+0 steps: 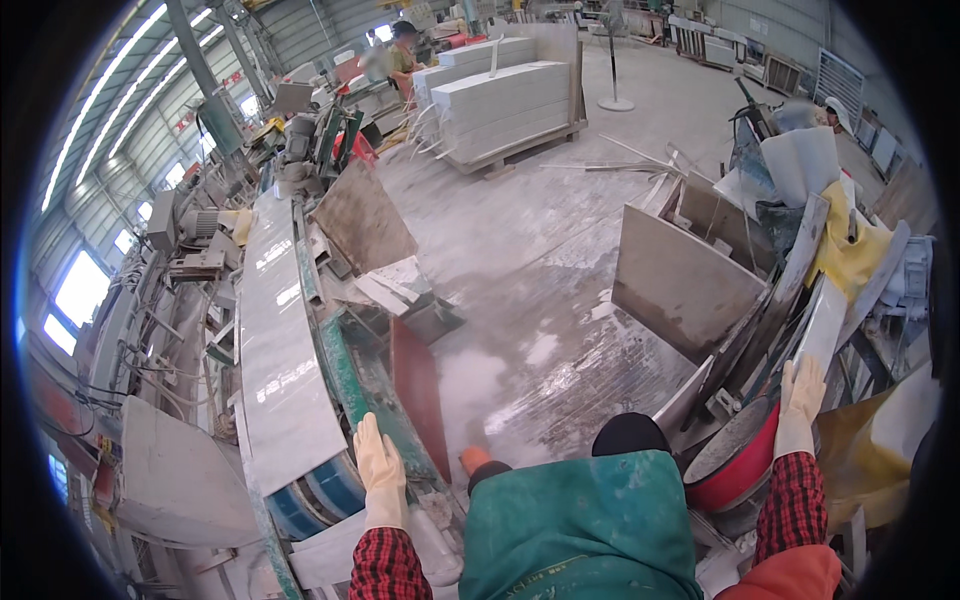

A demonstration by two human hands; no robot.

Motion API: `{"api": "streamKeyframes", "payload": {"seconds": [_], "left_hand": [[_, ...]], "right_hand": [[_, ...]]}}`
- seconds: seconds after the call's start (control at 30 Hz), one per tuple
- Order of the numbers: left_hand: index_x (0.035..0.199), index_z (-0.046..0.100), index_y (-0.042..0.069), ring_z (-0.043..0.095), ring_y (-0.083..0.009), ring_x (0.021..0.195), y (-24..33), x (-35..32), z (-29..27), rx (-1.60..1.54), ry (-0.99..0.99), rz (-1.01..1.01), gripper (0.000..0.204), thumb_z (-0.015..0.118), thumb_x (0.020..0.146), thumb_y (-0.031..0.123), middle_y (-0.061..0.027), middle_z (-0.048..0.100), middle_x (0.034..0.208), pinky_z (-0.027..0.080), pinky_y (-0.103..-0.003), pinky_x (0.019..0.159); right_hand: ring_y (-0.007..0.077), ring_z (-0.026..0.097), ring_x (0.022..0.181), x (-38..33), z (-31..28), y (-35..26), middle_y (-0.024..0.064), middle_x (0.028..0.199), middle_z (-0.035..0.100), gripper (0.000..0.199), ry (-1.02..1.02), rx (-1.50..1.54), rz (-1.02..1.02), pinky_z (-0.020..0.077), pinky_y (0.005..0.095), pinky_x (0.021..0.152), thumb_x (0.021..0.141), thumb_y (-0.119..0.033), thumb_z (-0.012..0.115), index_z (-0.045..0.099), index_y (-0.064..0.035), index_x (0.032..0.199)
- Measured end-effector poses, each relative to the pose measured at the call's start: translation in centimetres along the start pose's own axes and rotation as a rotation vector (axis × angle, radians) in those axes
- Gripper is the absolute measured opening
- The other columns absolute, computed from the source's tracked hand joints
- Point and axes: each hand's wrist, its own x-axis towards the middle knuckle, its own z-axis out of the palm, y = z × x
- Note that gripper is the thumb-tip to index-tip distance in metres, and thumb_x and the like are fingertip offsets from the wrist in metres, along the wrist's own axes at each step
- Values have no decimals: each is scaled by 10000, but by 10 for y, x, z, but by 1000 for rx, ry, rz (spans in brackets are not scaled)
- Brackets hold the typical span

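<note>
My left hand (383,478), in a cream glove, has its fingers stretched out at the near end of a green metal frame (343,375). Along that frame runs a long, wet, pale belt or slab surface (290,400), with blue rollers (330,488) at its near end. On the other side, my right hand (799,405), gloved alike, lies flat with extended fingers by the lower end of a pale strip (824,318). A red-rimmed round drum (735,478) sits just beside it. Neither hand grips anything visible.
Brown-grey panels (680,280) lean at the right, near a yellow cloth (850,240). A reddish board (418,390) stands by the green frame. White block stacks (505,105) rest on a pallet ahead. Another person (402,62) is far off. The floor (540,350) is wet.
</note>
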Motion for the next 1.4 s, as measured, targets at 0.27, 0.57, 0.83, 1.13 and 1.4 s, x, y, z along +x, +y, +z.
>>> {"api": "streamKeyframes", "payload": {"seconds": [0.27, 0.57, 0.83, 1.13, 1.4], "left_hand": [[1384, 476, -30, 475, -451, 1272, 1, 2, 4, -23, 44, 24, 472, 533, 919, 19, -283, 537, 1357, 360, -480, 1104], [1336, 492, -49, 503, -442, 1177, 5, 4, 2, -51, 65, 63, 454, 541, 886, -5, -258, 559, 1284, 392, -475, 1046], [1350, 499, -42, 506, -434, 1189, 0, 2, 5, -58, 70, 66, 461, 538, 892, -7, -250, 571, 1288, 390, -470, 1058], [1382, 485, -34, 482, -433, 1254, 7, 1, 1, -39, 28, 21, 484, 547, 902, -22, -257, 546, 1349, 379, -464, 1091], [1369, 502, -41, 496, -413, 1273, 14, 3, 1, -79, 8, -34, 447, 547, 926, -10, -255, 554, 1337, 379, -435, 1107]], "right_hand": [[291, 484, 1310, -21, 0, -2, 104, 1425, 518, 511, 33, -23, 12, 417, 479, 1017, 985, -420, 495, 514, -120, 1398], [267, 477, 1299, -35, -21, -14, 72, 1331, 544, 442, -65, 60, 55, 411, 479, 1003, 963, -378, 514, 532, -128, 1327], [272, 392, 1407, -1, 8, 16, 73, 1521, 436, 580, -185, 119, -6, 344, 479, 1112, 964, -434, 525, 438, -166, 1471], [282, 331, 1463, 47, 15, 20, 68, 1606, 342, 607, -294, -30, 64, 303, 486, 1159, 1006, -462, 449, 342, -220, 1552], [254, 352, 1446, 108, 55, 39, 65, 1579, 372, 561, -243, -79, 90, 319, 499, 1143, 1032, -411, 419, 327, -219, 1552]]}}
